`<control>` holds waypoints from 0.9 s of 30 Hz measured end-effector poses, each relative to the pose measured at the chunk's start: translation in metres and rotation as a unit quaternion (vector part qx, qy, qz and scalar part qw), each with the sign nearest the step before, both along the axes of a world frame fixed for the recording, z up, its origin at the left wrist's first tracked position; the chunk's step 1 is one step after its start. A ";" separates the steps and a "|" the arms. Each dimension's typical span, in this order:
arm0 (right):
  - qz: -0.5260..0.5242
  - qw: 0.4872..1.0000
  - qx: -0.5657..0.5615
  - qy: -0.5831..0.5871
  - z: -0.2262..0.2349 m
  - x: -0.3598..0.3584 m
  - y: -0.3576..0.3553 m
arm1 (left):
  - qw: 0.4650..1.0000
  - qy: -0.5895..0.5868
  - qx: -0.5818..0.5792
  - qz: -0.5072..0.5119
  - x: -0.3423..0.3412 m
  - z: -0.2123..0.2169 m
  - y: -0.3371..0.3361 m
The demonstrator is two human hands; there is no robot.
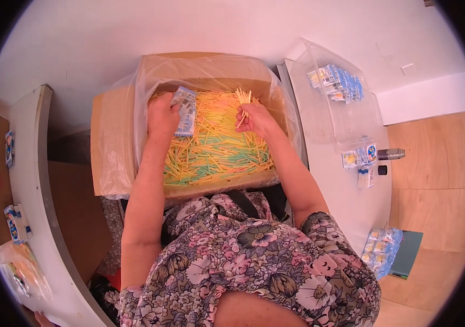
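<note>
A large cardboard box (111, 144), lined with clear plastic film, stands in front of me. Thin sticks (219, 161) in yellow, green and orange tones fill it in a loose layer. Over the left part of the box, my left hand (161, 115) is closed on the edge of a small clear packet (187, 111) with blue printed ends; what is inside it is hard to make out. My right hand (254, 120), over the right part, grips a small bunch of pale yellow sticks (243, 98) that point upward between thumb and fingers.
On the right-hand table, a clear plastic bin (311, 117) holds several blue-and-white packets (337, 83). Beside it lie more packets (359, 157), a dark cylinder (391, 154) and a bagged bundle (381, 250). A plastic bag (23, 272) rests on the left table, near another person's fingers (42, 318).
</note>
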State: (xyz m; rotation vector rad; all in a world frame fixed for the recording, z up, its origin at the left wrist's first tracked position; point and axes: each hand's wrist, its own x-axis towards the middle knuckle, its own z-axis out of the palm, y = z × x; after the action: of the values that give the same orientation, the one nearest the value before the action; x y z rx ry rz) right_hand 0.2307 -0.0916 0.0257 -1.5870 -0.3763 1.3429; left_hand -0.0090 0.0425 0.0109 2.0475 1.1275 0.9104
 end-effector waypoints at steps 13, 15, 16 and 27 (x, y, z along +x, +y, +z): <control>-0.033 0.983 0.016 0.180 -0.032 0.024 0.053 | 0.999 0.031 0.015 0.007 0.004 -0.006 0.004; -0.034 0.973 0.022 0.226 -0.036 0.025 0.050 | 0.999 0.030 0.011 0.006 0.005 -0.001 0.003; -0.031 0.974 0.020 0.222 -0.028 0.020 0.043 | 0.999 0.031 0.010 0.008 0.005 0.000 0.003; -0.039 0.967 0.090 0.236 -0.005 -0.014 0.048 | 0.985 0.003 0.171 0.030 0.010 0.016 -0.002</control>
State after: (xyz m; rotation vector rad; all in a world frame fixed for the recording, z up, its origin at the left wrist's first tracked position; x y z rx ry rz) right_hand 0.2170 -0.0436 0.0206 -1.0780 -0.1363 1.5254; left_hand 0.0012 0.0401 0.0272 2.2978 1.1006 1.1971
